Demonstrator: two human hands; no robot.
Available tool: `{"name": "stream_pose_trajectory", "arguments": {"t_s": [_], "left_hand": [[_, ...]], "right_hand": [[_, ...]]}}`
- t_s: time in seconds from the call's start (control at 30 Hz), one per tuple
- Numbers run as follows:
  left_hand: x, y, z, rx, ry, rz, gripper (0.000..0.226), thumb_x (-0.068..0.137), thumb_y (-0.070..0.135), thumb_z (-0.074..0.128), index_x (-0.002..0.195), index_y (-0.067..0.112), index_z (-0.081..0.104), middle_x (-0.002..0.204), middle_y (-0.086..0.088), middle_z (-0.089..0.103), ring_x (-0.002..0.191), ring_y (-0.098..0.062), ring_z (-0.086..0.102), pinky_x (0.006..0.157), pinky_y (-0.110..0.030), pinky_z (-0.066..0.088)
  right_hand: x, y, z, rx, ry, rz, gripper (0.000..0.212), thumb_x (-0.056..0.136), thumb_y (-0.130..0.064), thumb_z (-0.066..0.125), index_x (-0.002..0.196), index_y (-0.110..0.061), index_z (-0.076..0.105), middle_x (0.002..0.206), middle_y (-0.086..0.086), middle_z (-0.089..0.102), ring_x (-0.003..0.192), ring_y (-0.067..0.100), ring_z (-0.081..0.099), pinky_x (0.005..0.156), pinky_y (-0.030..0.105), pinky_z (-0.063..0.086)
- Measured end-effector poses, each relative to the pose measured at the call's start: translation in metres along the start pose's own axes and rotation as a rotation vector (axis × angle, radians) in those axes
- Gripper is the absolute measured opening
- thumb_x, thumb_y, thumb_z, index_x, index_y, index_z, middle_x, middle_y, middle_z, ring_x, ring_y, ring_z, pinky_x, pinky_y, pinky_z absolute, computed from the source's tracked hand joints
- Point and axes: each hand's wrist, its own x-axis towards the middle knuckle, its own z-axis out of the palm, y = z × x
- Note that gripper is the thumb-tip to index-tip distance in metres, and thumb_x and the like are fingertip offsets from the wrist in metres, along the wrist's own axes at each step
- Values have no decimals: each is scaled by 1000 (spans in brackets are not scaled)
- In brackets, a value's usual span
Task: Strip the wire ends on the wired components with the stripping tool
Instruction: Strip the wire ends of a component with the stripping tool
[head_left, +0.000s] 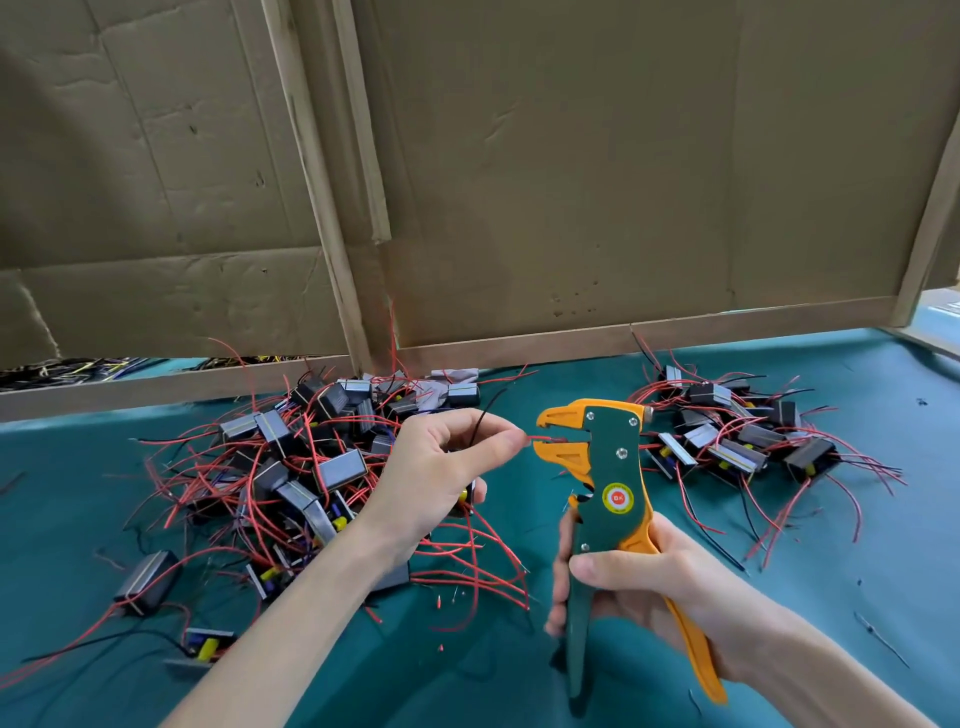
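Observation:
My right hand (639, 587) grips the handles of the green and orange stripping tool (605, 467), held upright with its orange jaws pointing left. My left hand (441, 467) pinches a red wire (543, 440) between thumb and forefinger, and the wire's end lies between the jaws. A black wire (480, 421) loops up from the same hand, and a small component (465, 496) with a yellow part sits partly hidden under its palm. A large pile of wired components (291, 467) lies to the left; a smaller pile (737, 441) lies to the right.
Everything rests on a teal cloth (857, 571). Cardboard panels in wooden frames (571, 208) stand along the far edge. Short red insulation scraps (439, 603) lie on the cloth between my forearms. A tangle of other wires (78, 369) shows behind the left panel.

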Motion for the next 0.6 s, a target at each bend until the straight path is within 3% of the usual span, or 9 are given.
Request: {"name": "stream_pose_trajectory", "arguments": {"t_s": [0.27, 0.5, 0.6], "left_hand": [[-2, 6, -1, -53, -8, -37, 14, 83, 17, 69, 72, 20, 78, 53, 9, 49, 47, -10, 42, 45, -17, 41], [-1, 8, -6, -17, -90, -48, 18, 68, 34, 73, 75, 17, 77, 71, -1, 64, 54, -15, 45, 49, -21, 43], [-1, 11, -11, 23, -141, -64, 15, 65, 35, 74, 70, 21, 75, 74, -5, 63, 49, -14, 47, 49, -20, 41]], "right_hand": [[-2, 1, -2, -13, -18, -9, 32, 69, -16, 86, 92, -6, 66, 82, 26, 63, 75, 42, 65, 88, 69, 47], [-3, -2, 0, -56, -35, -12, 29, 72, -17, 85, 91, -7, 66, 81, 24, 64, 75, 41, 65, 85, 66, 50], [-5, -5, 2, -105, -31, 6, 27, 70, -22, 86, 87, -10, 68, 79, 22, 65, 72, 39, 65, 77, 55, 55]]}}
